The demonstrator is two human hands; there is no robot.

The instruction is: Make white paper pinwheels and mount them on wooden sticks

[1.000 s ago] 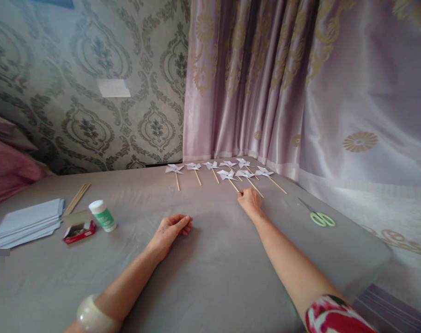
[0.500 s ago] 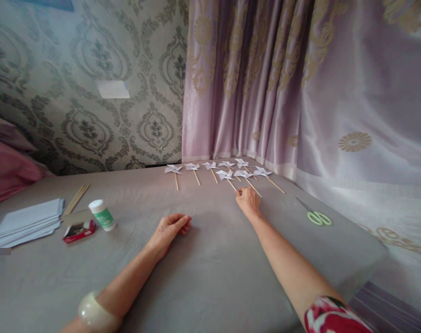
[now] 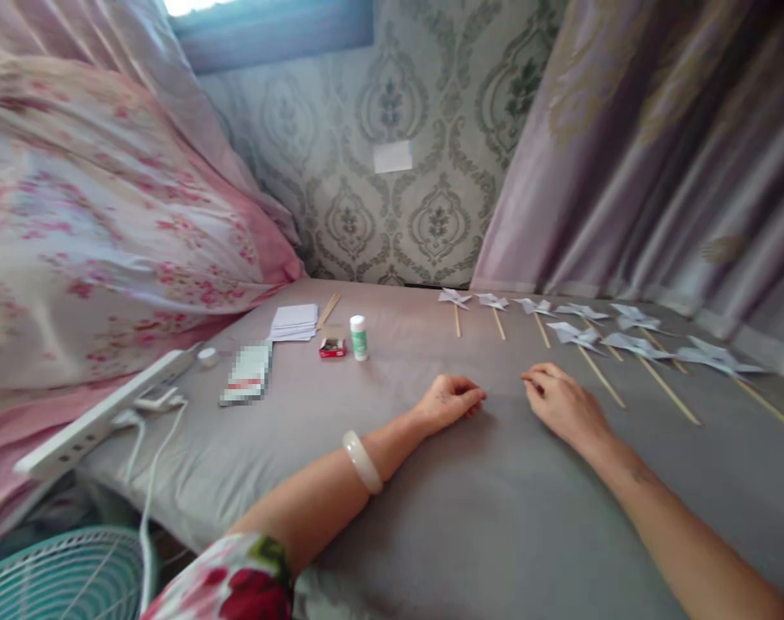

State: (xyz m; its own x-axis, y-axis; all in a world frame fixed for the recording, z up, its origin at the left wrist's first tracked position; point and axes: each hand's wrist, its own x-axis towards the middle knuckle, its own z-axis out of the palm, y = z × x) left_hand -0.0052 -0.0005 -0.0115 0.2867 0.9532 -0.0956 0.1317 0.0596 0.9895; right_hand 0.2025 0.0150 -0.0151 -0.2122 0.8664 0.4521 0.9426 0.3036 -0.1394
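Standing left of loosely curled left hand point(image 3: 453, 402), grip unclear: bottle point(image 3: 359, 339); lying beyond half-open right hand point(image 3: 564, 402): paper pinwheels point(image 3: 577, 337).

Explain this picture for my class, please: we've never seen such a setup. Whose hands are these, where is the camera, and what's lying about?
There is no machine here, just a person's bare left hand and right hand. The camera is worn on the person's head, looking forward and down, so we see along both arms; a pale bangle circles the left one.

On the grey-covered surface, eight white pinwheels on sticks lie from the middle toward the right. Farther left are a stack of white sheets, thin loose sticks, a small red box and a white-and-green bottle.

Both hands have curled fingers; nothing can be seen in either grip.
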